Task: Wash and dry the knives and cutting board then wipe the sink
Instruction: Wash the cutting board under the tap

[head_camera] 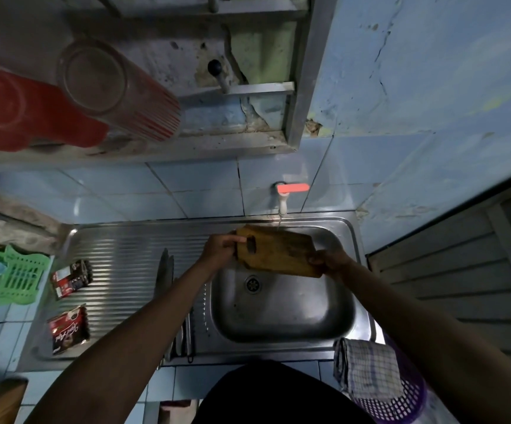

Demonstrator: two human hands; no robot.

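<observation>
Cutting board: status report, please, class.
Left hand and right hand grip cutting board under running tap. Knives wait on drainboard. Nothing obstructing.

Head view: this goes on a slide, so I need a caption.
Both hands, left hand and right hand, hold a wooden cutting board under the running tap over the sink.

Near sachet (pixel 69 328): white script lettering across a red and black pack, lying on the left of the draining board; the words are too blurred and turned to read.
Far sachet (pixel 72 278): red, white and black print on a second small pack, just beyond the first; no word can be made out.
Everything else: no readable text, brand, number or sign anywhere in view.
</observation>
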